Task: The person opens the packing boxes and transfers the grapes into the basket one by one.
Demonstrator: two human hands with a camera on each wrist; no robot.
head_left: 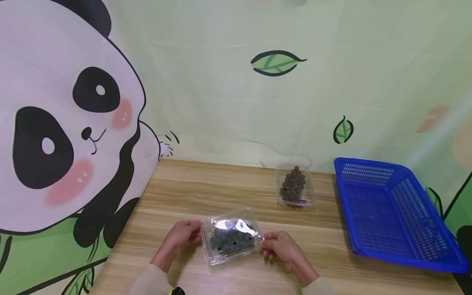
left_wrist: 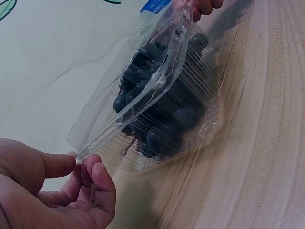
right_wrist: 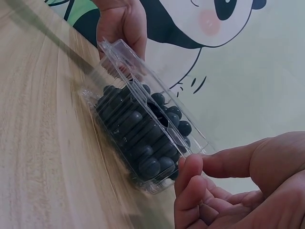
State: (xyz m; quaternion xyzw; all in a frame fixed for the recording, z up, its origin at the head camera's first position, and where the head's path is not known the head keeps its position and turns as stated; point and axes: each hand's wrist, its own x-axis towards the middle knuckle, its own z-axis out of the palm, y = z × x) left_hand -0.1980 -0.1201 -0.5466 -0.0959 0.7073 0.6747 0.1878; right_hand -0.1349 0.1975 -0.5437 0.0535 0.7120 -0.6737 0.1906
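A clear plastic clamshell box [head_left: 231,234] with dark grapes [left_wrist: 164,112] inside sits between the two hands, low over the wooden table. Its lid lies over the grapes. My left hand [head_left: 183,234] pinches the rim at the box's left end between thumb and fingers, as the left wrist view shows up close. At the opposite end, my right hand [head_left: 282,247] pinches the rim near a corner, thumb on one side and curled fingers on the other. In the right wrist view, dark round grapes [right_wrist: 143,129] press against the ribbed wall.
Farther back on the wooden table [head_left: 221,180] stands another clear box [head_left: 310,190] with a bunch of reddish-brown grapes [head_left: 293,184]. A large blue basket [head_left: 348,221] with slotted walls takes up the right side. Behind the table hangs a panda-printed backdrop [head_left: 214,94].
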